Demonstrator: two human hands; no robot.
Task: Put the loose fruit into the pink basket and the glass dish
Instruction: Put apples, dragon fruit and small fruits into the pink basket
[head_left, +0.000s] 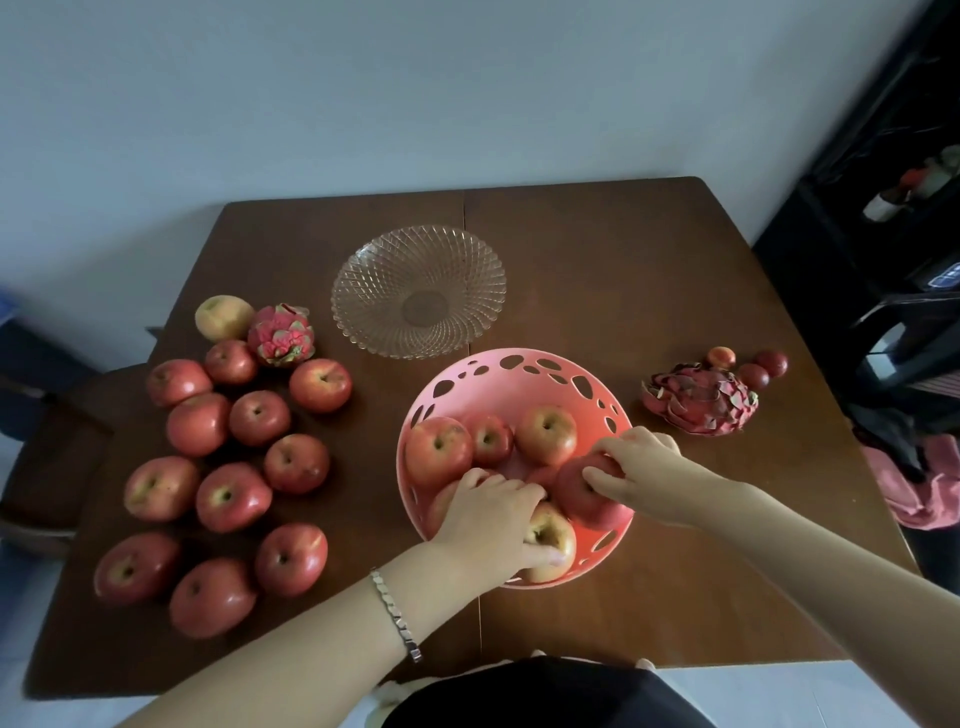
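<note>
On brown table (623, 270) by pale wall: right hand (641, 480) grip clasps apple (582, 493); left hand (488, 525) grip unclear.

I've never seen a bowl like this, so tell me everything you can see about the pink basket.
The pink basket is a round, deep bowl, seemingly plastic, its wall pierced by irregular oval holes. It stands on the brown table, just nearer than the glass dish. Several apples lie inside, and both hands reach in, touching fruit.
</note>
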